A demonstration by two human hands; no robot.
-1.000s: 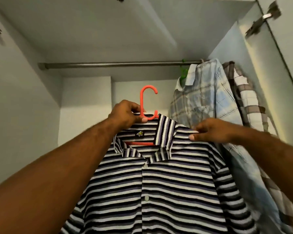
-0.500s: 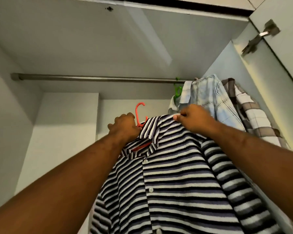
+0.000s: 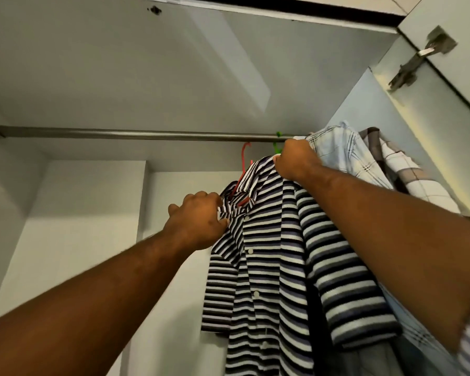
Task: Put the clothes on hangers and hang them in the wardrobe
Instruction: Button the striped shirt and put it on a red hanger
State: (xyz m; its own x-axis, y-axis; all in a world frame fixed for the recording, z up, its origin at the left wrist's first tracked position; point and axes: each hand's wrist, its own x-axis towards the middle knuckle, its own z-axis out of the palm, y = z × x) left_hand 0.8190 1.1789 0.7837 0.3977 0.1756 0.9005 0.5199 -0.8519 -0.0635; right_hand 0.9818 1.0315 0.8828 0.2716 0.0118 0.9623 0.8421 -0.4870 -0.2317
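The striped shirt (image 3: 277,253) sits on a red hanger (image 3: 243,156) inside the wardrobe (image 3: 79,226). The hanger's hook reaches just under the rail (image 3: 120,133); whether they touch cannot be told. The left hand (image 3: 198,218) has its grip curled, pinching the collar's edge. At 1 o'clock from it, the right hand (image 3: 293,158) has its grip clenched on the shirt's upper shoulder. At 3 o'clock of that hand hang a pale checked shirt (image 3: 342,150) and a brown checked shirt (image 3: 391,158).

Shirt (image 3: 280,256) blk/white/purple stripes; hanger (image 3: 244,158) red; 2nd hanger (image 3: 277,143) green; plaid shirts: lt blue (image 3: 345,156), brown/white (image 3: 396,169); rod (image 3: 136,134) grey.
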